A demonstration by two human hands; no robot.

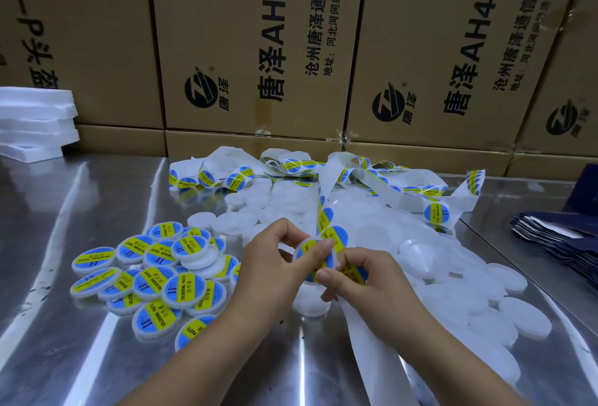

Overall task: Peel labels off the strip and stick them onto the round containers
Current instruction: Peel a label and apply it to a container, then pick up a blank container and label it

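Gripping a light container (311, 256) above the table (97, 211), the left hand (268, 260) is steadying it while the right hand (360, 278) is pinching the floppy strip (323, 205), whose thin labels (435, 213) probably peel best from an edge.

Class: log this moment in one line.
left hand: holds container, thumb on label | right hand: pinches strip | labelled pile: left | blank containers: right

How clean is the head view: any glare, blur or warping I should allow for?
Head view: glare streaks across the metal table; wide-angle warping tilts the cardboard boxes; the plain white containers wash together; the left hand, right hand, held container and label strip look sharp.
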